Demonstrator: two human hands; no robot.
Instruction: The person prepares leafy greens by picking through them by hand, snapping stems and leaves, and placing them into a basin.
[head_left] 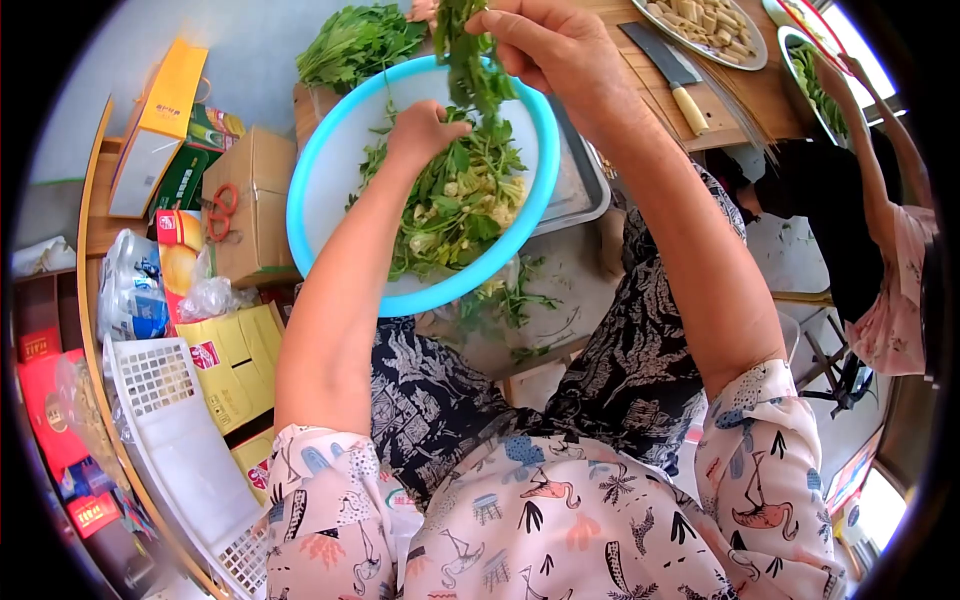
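Note:
Between the person's knees is a white basin with a turquoise rim [548, 150], part filled with leafy green trimmings [455, 205] and pale yellowish bits. My right hand [550, 45] pinches a bunch of leafy greens [470, 70], which hangs down over the basin's far side. Just left of that bunch, my left hand [425, 135] is curled above the trimmings with its thumb pointing right. Whatever its fingers hold is hidden. Beyond the rim lies a heap of fresh leafy greens [365, 45], celery-like in shape.
A cleaver [665, 60] lies on the wooden table near a plate of cut pale pieces [720, 25]. Beside the basin is a metal tray [590, 200]. Another person [890, 280] works at the right. Cardboard boxes [255, 190] and red-handled scissors [220, 212] are at left.

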